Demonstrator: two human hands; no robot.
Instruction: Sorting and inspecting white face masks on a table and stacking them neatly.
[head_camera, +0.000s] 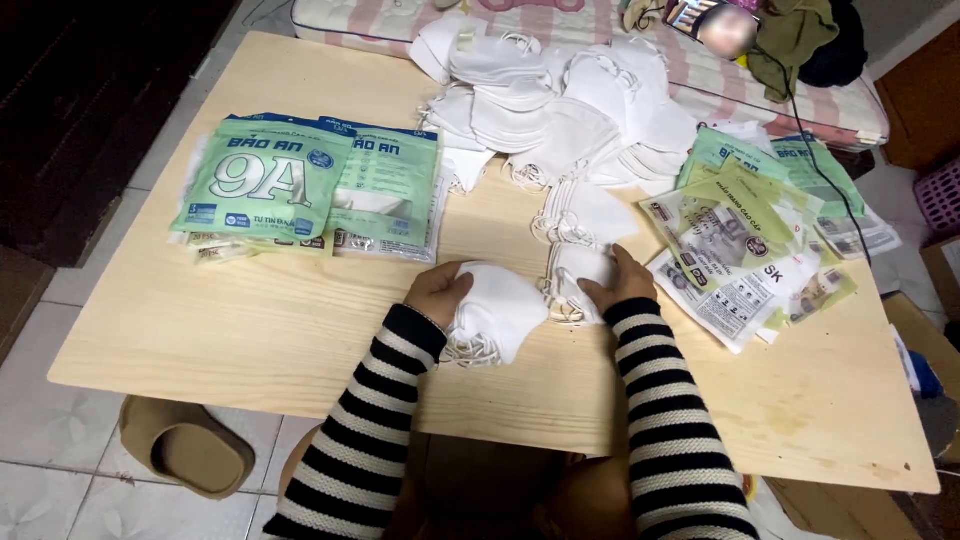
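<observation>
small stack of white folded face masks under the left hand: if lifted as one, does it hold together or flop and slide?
Probably floppy: the small stack of white folded cloth-like face masks sags at its edges under the left hand. Likely light for its bulk, being thin layers. Layers look loose, so they may slide apart, and the dangling ear loops could snag on the pale wooden table.

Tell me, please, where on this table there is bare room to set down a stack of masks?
Bare wood lies on the table below the green packets and left of the left hand, and along the near right edge. The back by the mask pile and loose wrappers is crowded.
</observation>
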